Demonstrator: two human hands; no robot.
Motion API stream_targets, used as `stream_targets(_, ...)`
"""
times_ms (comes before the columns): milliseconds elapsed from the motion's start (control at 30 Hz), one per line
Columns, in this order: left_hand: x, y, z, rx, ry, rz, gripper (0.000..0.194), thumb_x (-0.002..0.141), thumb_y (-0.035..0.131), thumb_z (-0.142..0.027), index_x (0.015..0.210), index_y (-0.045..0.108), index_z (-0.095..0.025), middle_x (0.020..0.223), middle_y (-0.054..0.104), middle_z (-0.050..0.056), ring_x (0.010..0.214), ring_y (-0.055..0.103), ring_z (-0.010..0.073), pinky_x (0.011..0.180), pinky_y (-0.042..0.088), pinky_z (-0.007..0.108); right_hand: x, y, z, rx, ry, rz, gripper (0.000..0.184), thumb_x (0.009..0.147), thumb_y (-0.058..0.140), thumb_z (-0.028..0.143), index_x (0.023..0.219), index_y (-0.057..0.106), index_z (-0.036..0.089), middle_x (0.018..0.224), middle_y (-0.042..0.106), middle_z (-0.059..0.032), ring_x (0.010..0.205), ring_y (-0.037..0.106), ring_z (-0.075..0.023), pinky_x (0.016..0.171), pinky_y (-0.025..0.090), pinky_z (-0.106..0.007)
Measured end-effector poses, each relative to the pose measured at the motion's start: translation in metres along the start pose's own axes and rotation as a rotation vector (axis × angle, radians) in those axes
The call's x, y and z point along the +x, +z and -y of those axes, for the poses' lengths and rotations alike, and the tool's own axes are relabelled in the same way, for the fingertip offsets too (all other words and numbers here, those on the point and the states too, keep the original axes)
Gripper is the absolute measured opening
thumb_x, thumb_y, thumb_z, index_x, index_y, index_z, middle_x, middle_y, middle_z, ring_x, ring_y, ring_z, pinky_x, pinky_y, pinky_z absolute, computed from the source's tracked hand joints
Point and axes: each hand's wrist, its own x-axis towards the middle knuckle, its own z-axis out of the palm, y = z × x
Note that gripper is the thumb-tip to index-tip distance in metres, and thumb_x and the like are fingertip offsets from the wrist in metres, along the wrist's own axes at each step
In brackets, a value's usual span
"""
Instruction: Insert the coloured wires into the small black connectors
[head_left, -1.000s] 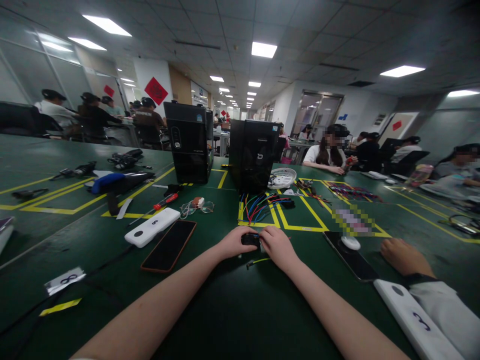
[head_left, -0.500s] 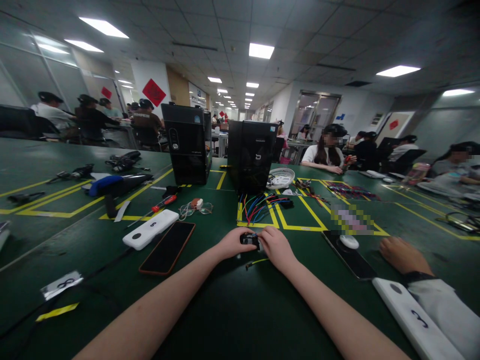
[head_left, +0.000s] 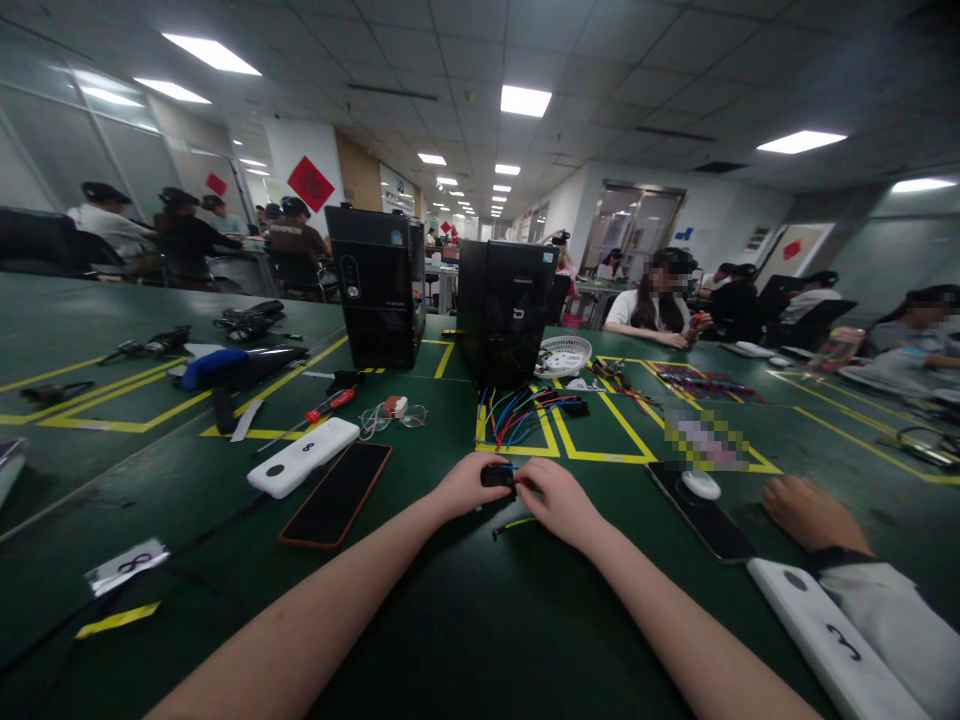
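My left hand (head_left: 463, 486) grips a small black block-like part (head_left: 496, 477) between thumb and fingers, just above the green table (head_left: 480, 620). At that part's right edge, the thumb and fingertips of my right hand (head_left: 558, 497) are pinched together. Whatever they hold is too small to make out. A bit of blue shows along the top of the part, between the hands. Just below them lies a short yellow-green wire (head_left: 517, 523) with a dark end. Beyond my hands, red, blue and black wires (head_left: 517, 415) spread over a yellow-taped square.
Two black computer towers (head_left: 375, 290) stand ahead. To the left are a phone (head_left: 337, 497), a white power bank (head_left: 304, 458), glasses (head_left: 394, 415) and a red screwdriver (head_left: 330, 404). On the right, another person's hand (head_left: 814, 512) rests near a second phone (head_left: 701, 515).
My right fingers have shifted slightly at the part's right edge. The black part has turned a little in my left hand. The view has moved marginally.
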Motion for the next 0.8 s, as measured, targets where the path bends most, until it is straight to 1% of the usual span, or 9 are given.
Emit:
stream_targets(67,0.001,0.001,0.001,-0.011,0.008,-0.016,0.036,0.068,0.07,-0.023,0.103,0.061,-0.016,0.103,0.064,0.009,0.097,0.058,0.024,0.089,0.044,0.036,0.0,0.002,0.008,0.01,-0.069,0.075,0.008,0.083,0.051,0.022,0.088,0.058,0.02,0.087,0.059,-0.0041,0.085,0.054,-0.0168,0.076,0.044,-0.031)
stream_targets(100,0.0,0.001,0.001,-0.014,0.021,-0.017,0.036,0.068,0.07,-0.021,0.103,0.061,-0.016,0.104,0.063,0.009,0.098,0.058,0.0239,0.089,0.044,0.036,0.001,0.004,0.012,0.011,-0.078,0.074,0.01,0.084,0.051,0.022,0.09,0.058,0.021,0.09,0.059,-0.0046,0.088,0.054,-0.0172,0.079,0.044,-0.032)
stream_targets(133,0.0,0.001,0.0,-0.015,0.04,-0.017,0.036,0.068,0.069,-0.02,0.103,0.06,-0.016,0.105,0.063,0.008,0.098,0.057,0.0236,0.089,0.043,0.036,0.001,0.007,0.014,0.011,-0.068,0.05,0.012,0.084,0.05,0.021,0.093,0.058,0.021,0.093,0.06,-0.0054,0.09,0.054,-0.0176,0.081,0.044,-0.033)
stream_targets(200,-0.002,0.001,-0.002,-0.009,0.106,0.002,0.035,0.07,0.067,-0.018,0.103,0.059,-0.017,0.105,0.062,0.007,0.099,0.056,0.0226,0.089,0.043,0.035,0.002,0.013,0.014,0.01,-0.003,-0.038,0.017,0.085,0.048,0.019,0.099,0.057,0.02,0.098,0.059,-0.0072,0.094,0.053,-0.0189,0.084,0.043,-0.036)
stream_targets(300,-0.005,-0.001,-0.009,0.002,0.202,0.035,0.037,0.072,0.065,-0.016,0.108,0.057,-0.019,0.111,0.059,0.007,0.105,0.053,0.022,0.093,0.041,0.034,0.002,0.022,0.008,0.017,0.103,-0.134,0.018,0.081,0.051,0.017,0.097,0.058,0.02,0.099,0.056,-0.0084,0.096,0.051,-0.021,0.086,0.043,-0.039)
stream_targets(433,-0.008,-0.003,-0.018,0.033,0.204,0.059,0.036,0.072,0.066,-0.019,0.107,0.057,-0.02,0.111,0.059,0.007,0.106,0.052,0.0225,0.094,0.04,0.035,0.001,0.027,0.002,0.072,0.141,-0.165,0.009,0.077,0.054,0.017,0.083,0.058,0.021,0.094,0.055,-0.0065,0.094,0.052,-0.0204,0.085,0.044,-0.039)
stream_targets(533,-0.008,-0.005,-0.023,0.065,0.237,0.074,0.036,0.073,0.067,-0.021,0.108,0.057,-0.02,0.114,0.057,0.007,0.109,0.051,0.0223,0.095,0.04,0.035,0.002,0.027,0.002,0.145,0.165,-0.186,0.005,0.078,0.053,0.017,0.077,0.056,0.02,0.096,0.055,-0.0064,0.096,0.052,-0.02,0.087,0.043,-0.039)
stream_targets(667,-0.008,-0.005,-0.021,0.054,0.262,0.071,0.038,0.075,0.068,-0.026,0.11,0.056,-0.021,0.116,0.056,0.007,0.111,0.05,0.0215,0.097,0.038,0.034,0.003,0.027,-0.003,0.304,0.185,-0.183,0.006,0.08,0.052,0.019,0.076,0.055,0.02,0.101,0.053,-0.0063,0.101,0.051,-0.0189,0.092,0.04,-0.039)
stream_targets(800,-0.007,-0.006,-0.013,0.028,0.191,0.05,0.041,0.071,0.071,-0.027,0.109,0.057,-0.02,0.11,0.06,0.007,0.105,0.054,0.0223,0.093,0.041,0.035,0.006,0.019,-0.008,0.367,0.219,-0.205,0.007,0.082,0.05,0.022,0.079,0.056,0.02,0.103,0.053,-0.007,0.102,0.051,-0.0187,0.09,0.041,-0.037)
